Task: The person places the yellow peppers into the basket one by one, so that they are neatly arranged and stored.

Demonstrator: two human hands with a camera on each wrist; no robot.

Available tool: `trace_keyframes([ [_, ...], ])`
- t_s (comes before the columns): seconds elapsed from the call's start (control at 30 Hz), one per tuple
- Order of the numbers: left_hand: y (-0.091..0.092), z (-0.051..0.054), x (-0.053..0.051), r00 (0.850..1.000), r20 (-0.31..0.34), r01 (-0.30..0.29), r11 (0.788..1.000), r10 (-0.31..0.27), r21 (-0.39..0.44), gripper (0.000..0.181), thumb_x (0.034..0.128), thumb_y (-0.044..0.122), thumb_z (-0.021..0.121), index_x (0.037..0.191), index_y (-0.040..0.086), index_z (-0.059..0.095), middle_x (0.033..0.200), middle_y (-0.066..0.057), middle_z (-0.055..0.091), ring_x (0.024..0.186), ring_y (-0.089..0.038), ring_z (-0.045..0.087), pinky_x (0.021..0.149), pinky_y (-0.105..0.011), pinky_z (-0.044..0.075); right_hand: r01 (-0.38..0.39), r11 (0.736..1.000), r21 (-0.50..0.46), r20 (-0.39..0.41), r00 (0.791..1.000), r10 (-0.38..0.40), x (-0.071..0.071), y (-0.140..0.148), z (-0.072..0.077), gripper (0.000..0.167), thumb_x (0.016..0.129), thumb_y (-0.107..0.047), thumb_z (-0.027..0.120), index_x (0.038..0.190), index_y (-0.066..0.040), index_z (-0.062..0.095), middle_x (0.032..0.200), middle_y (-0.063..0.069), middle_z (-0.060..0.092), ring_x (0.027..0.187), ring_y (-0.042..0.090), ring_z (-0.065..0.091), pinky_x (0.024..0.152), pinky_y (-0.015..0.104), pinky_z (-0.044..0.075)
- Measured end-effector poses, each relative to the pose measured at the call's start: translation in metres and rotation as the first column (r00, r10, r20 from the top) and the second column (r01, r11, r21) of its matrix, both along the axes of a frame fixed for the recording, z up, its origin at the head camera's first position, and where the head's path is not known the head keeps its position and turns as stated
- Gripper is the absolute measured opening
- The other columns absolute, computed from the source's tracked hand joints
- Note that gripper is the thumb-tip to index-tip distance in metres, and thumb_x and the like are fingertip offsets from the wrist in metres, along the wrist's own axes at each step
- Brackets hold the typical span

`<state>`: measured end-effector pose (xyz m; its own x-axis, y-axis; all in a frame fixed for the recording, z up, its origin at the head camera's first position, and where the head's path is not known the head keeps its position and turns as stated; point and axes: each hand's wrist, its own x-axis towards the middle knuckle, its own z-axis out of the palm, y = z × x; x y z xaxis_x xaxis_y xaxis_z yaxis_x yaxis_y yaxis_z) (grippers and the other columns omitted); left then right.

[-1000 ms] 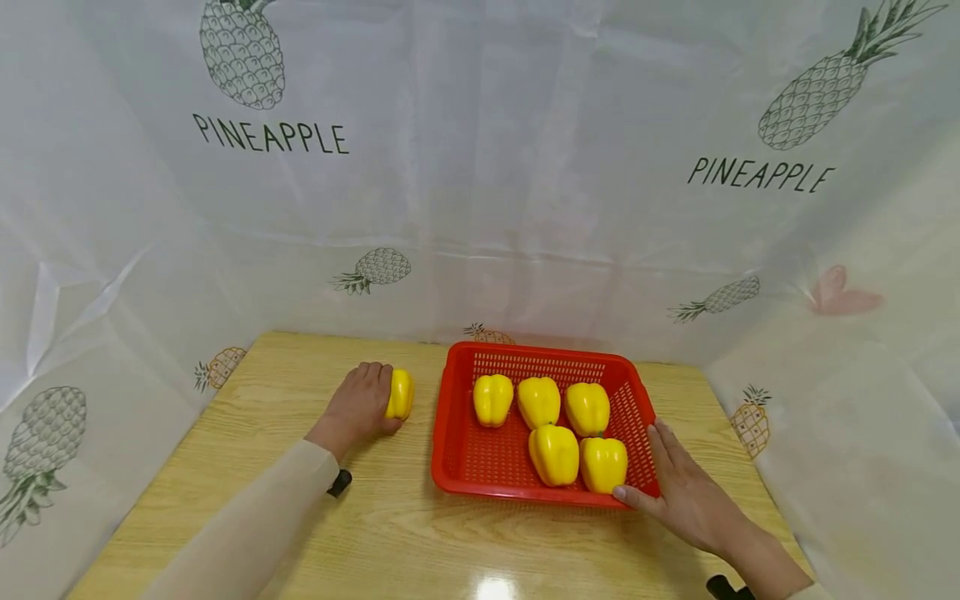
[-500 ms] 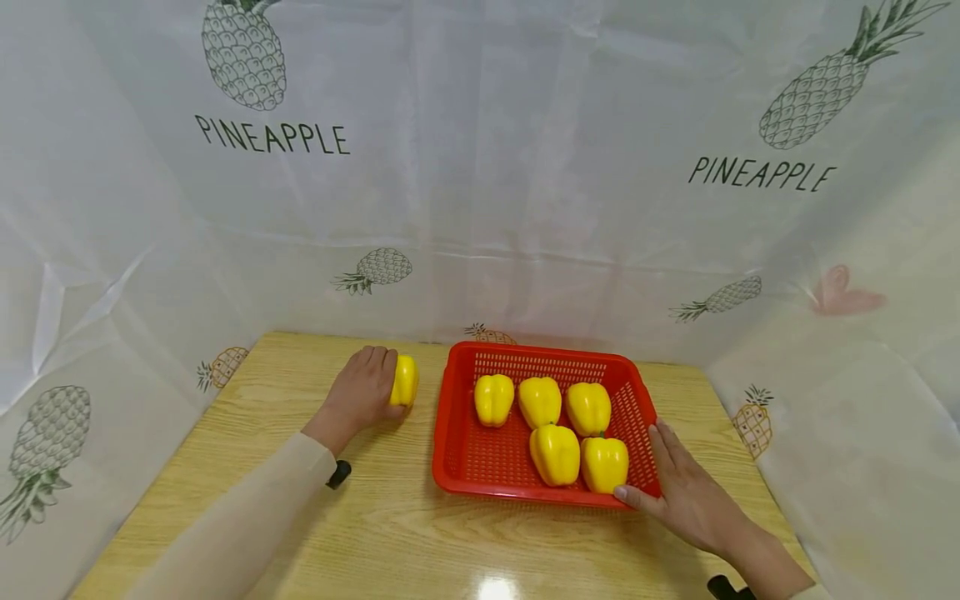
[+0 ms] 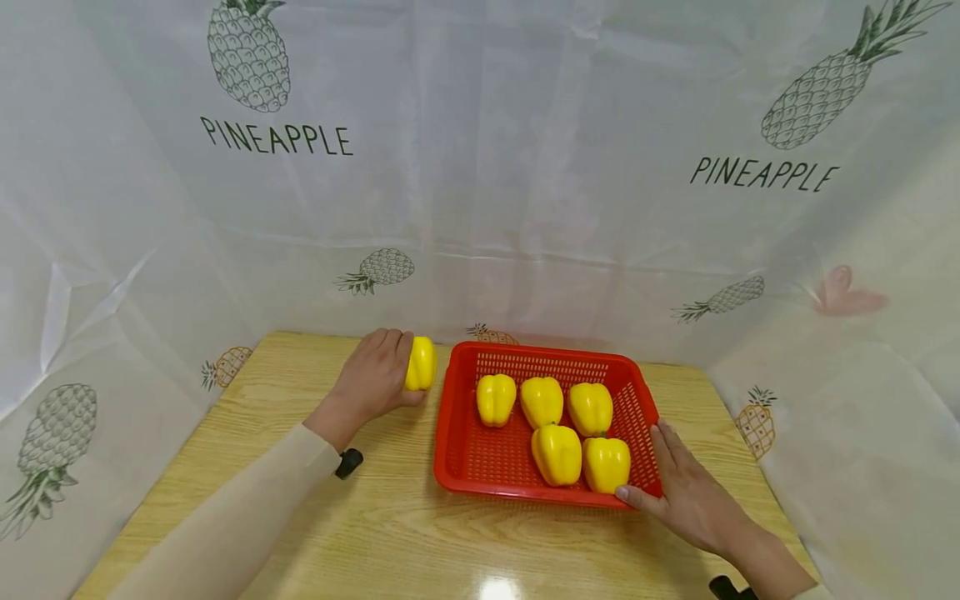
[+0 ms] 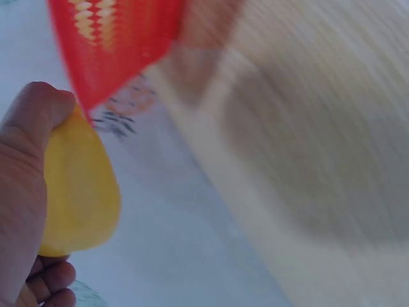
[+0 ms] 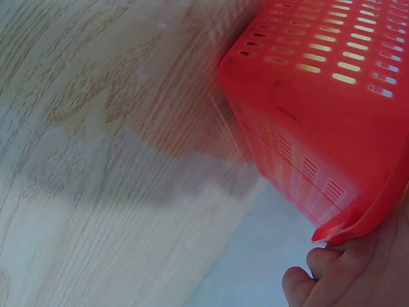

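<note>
My left hand [image 3: 378, 375] grips a yellow bell pepper [image 3: 422, 364], raised over the table just left of the basket. In the left wrist view, the thumb lies along the top of that bell pepper [image 4: 80, 188] and fingertips show beneath it. A red plastic basket [image 3: 444, 467] with slotted walls holds several more yellow bell peppers [image 3: 496, 400], grouped towards its middle and right. My right hand [image 3: 686, 492] holds the basket's near right corner, thumb on the front rim and fingers along the right side. Curled fingertips [image 5: 323, 259] touch the rim's outside in the right wrist view.
A light wooden table [image 3: 360, 533] lies under everything. White sheeting [image 3: 510, 208] printed with pineapples rises behind it and on both sides. The basket's left part shows bare floor [image 3: 491, 458]. Black wrist cameras [image 3: 348, 463] sit on the wrists.
My left hand has carried the yellow bell pepper up, away from me and to the right, closer to the basket. My right hand and the basket have stayed in place.
</note>
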<state>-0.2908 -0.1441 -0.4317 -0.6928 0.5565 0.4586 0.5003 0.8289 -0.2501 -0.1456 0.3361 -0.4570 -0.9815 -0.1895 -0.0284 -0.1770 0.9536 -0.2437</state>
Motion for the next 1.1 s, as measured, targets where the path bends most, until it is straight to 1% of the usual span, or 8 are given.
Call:
trace_keyframes([
  [0.13,0.016,0.018,0.010,1.000,-0.009,0.004,1.000,-0.004,-0.010,0.091,0.0800,0.065,0.080,0.126,-0.010,0.055,0.109,-0.021,0.063,0.102,-0.034,0.057,0.098,-0.042,0.050,-0.001,1.000,-0.003,0.001,1.000,0.001,0.000,0.000,0.000,0.115,0.096,-0.069,0.063,0.163,0.012,0.015,0.169,0.037,0.014,0.149,0.062,0.028,0.109,0.073,0.042],
  [0.2,0.025,0.027,0.018,1.000,0.004,0.010,1.000,-0.010,-0.015,0.090,0.0808,0.065,0.079,0.127,-0.009,0.055,0.111,-0.020,0.063,0.103,-0.034,0.057,0.100,-0.042,0.050,-0.003,1.000,-0.004,0.002,1.000,0.003,0.000,0.000,0.001,0.115,0.096,-0.069,0.062,0.163,0.012,0.015,0.169,0.037,0.014,0.149,0.062,0.028,0.109,0.073,0.042],
  [0.33,0.045,0.033,0.029,0.998,0.055,0.044,0.999,-0.044,-0.005,0.088,0.0809,0.060,0.079,0.131,-0.008,0.055,0.115,-0.020,0.063,0.107,-0.034,0.057,0.103,-0.043,0.049,-0.003,1.000,-0.004,0.008,1.000,0.003,0.000,0.000,0.001,0.115,0.096,-0.069,0.062,0.163,0.013,0.014,0.169,0.037,0.014,0.149,0.062,0.028,0.108,0.073,0.042],
  [0.5,0.068,0.034,0.045,0.988,0.123,0.098,0.995,-0.095,-0.015,0.089,0.0811,0.057,0.079,0.135,-0.008,0.052,0.121,-0.020,0.062,0.112,-0.034,0.057,0.106,-0.044,0.048,-0.001,1.000,-0.002,0.009,1.000,0.001,0.000,0.000,0.001,0.115,0.096,-0.069,0.062,0.163,0.012,0.014,0.169,0.037,0.014,0.149,0.062,0.029,0.108,0.073,0.043],
  [0.63,0.083,0.032,0.053,0.976,0.196,0.105,0.993,-0.093,-0.054,0.088,0.0834,0.059,0.077,0.138,-0.006,0.051,0.122,-0.018,0.061,0.112,-0.031,0.055,0.107,-0.042,0.049,-0.007,1.000,-0.005,0.001,1.000,0.007,0.000,0.000,0.001,0.115,0.096,-0.069,0.062,0.163,0.012,0.014,0.169,0.037,0.014,0.149,0.062,0.029,0.109,0.073,0.042],
  [0.8,0.100,0.028,0.058,0.960,0.275,0.098,0.989,-0.063,-0.114,0.089,0.0852,0.065,0.073,0.141,-0.001,0.051,0.124,-0.012,0.060,0.110,-0.026,0.052,0.105,-0.038,0.049,-0.013,1.000,-0.010,-0.010,1.000,0.013,0.000,0.001,0.001,0.114,0.097,-0.067,0.062,0.163,0.012,0.015,0.169,0.037,0.014,0.149,0.061,0.029,0.109,0.072,0.042],
  [0.93,0.111,0.024,0.062,0.953,0.293,0.124,0.982,-0.078,-0.143,0.088,0.0846,0.068,0.073,0.138,0.001,0.052,0.119,-0.009,0.060,0.106,-0.024,0.051,0.102,-0.035,0.049,-0.014,1.000,-0.016,-0.007,1.000,0.014,0.001,0.001,0.001,0.114,0.097,-0.067,0.062,0.163,0.013,0.014,0.169,0.037,0.013,0.150,0.061,0.028,0.110,0.073,0.041],
  [1.1,0.121,0.018,0.064,0.946,0.313,0.141,0.976,-0.083,-0.168,0.089,0.0832,0.072,0.075,0.136,0.003,0.052,0.119,-0.008,0.061,0.108,-0.024,0.053,0.105,-0.035,0.050,-0.024,0.999,-0.029,-0.012,1.000,0.024,0.001,0.001,0.001,0.113,0.098,-0.066,0.062,0.163,0.013,0.014,0.170,0.037,0.012,0.151,0.061,0.026,0.112,0.073,0.037],
])
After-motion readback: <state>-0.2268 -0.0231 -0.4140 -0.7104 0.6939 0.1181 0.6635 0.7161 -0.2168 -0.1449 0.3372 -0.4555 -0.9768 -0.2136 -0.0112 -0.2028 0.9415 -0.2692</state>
